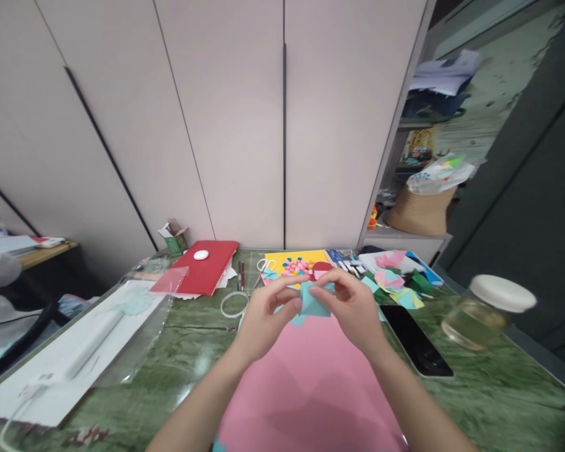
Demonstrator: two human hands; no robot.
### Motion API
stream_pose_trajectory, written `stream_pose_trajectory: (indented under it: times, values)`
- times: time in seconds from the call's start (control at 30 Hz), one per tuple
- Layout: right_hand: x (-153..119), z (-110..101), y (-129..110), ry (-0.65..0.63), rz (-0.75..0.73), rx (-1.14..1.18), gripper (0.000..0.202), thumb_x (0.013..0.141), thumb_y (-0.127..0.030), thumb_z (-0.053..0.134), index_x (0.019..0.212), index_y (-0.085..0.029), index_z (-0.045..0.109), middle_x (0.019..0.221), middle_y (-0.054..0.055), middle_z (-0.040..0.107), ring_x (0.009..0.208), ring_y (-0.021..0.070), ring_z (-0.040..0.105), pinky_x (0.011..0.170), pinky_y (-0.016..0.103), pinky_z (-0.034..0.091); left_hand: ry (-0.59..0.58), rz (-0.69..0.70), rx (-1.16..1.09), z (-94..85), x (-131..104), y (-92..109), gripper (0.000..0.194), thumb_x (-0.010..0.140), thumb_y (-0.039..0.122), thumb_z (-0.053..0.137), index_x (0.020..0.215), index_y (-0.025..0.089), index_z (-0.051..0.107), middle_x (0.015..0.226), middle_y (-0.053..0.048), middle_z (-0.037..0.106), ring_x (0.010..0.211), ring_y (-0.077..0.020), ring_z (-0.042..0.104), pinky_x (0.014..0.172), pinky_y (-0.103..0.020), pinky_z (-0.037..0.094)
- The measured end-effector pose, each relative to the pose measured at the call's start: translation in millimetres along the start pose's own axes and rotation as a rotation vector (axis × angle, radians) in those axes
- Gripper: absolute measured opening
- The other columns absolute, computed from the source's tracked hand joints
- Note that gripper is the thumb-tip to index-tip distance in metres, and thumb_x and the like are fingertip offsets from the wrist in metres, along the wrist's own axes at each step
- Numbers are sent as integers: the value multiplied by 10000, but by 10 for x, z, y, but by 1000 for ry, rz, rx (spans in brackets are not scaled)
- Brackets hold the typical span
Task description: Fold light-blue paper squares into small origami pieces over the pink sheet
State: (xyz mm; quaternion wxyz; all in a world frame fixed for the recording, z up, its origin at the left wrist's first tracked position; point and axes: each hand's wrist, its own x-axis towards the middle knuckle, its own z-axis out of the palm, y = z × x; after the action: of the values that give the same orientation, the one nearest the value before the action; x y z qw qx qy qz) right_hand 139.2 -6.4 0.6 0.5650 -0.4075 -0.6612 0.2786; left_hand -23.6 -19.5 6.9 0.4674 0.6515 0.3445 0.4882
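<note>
A small light-blue piece of paper (314, 301) is held up between both hands, above the far end of a large pink sheet (311, 383). My left hand (270, 311) pinches its left side between thumb and fingers. On the right side, my right hand (353, 307) grips the same paper with thumb and forefinger. More light-blue paper (298, 320) shows just below it on the pink sheet. Beyond the hands, pink and blue bits (297, 266) lie on a yellow sheet (317, 255), partly hidden by my fingers.
Scissors (265, 265), a roll of tape (234, 304) and a red folder (209, 267) lie left of the hands. To the right are paper scraps (395, 279), a phone (417, 339) and a lidded jar of liquid (484, 314). A clear plastic sleeve (145, 333) covers the left side.
</note>
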Motion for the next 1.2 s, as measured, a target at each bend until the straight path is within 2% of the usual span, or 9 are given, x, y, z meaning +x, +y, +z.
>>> stream_pose_trajectory:
  times: [0.13,0.33,0.63,0.83,1.0,1.2]
  values:
    - [-13,10,-6,8,-11,31,75,722,-243,656,732,-213,588,711,3,595,686,159,539,619,274,397,87,-2,-2,33,8,-7,305,706,211,648,1010,197,652,812,-45,659,738,-151,587,675,-263,480]
    - [-8,24,-11,5,-1,116,116,691,-241,684,745,-217,585,740,11,603,737,169,568,653,283,434,168,7,-2,68,36,-40,267,663,179,681,929,197,695,726,-27,663,678,-138,591,648,-260,501]
    - [-8,16,-56,-40,44,78,79,710,-264,662,758,-215,623,764,16,630,772,176,569,658,282,420,197,8,15,74,15,-13,218,658,159,686,874,193,679,658,-7,672,621,-124,616,599,-227,502]
    - [-25,25,-47,-65,59,3,100,738,-285,624,683,-204,604,660,-3,601,626,148,515,551,260,369,185,-10,4,72,16,16,190,657,156,686,844,183,672,633,-7,674,611,-128,622,564,-216,494]
    - [-21,26,-31,-57,70,-1,123,732,-296,625,662,-201,591,634,-6,577,595,141,485,519,253,345,182,-19,-12,73,15,14,185,645,150,691,827,177,675,625,-6,672,594,-124,618,554,-215,494]
    - [-25,24,-53,-72,63,20,70,732,-263,624,703,-206,596,680,-8,589,651,146,504,577,258,367,206,6,26,67,19,-9,177,656,170,689,831,169,663,628,-7,662,594,-116,608,550,-205,479]
